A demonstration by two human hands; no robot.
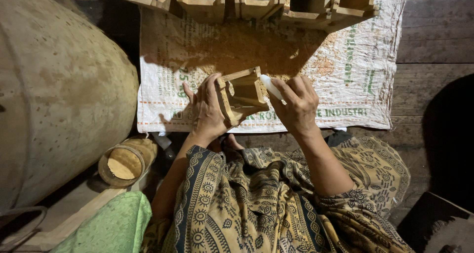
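Patterned cloth (276, 203) over the lap lies nearest; above it the left hand (207, 109) grips a small wooden box frame (243, 94) over the woven sack (345, 70), while the right hand (297, 105) pinches a white stick (271, 87) (perhaps wax) against its edge. Judging by this, rubbing is underway, needing steady pressure along the wood.

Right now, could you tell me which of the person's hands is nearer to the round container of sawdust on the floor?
Left. The left hand grips the small wooden frame, above and right of the round container. The right hand holds a white piece, farther right.
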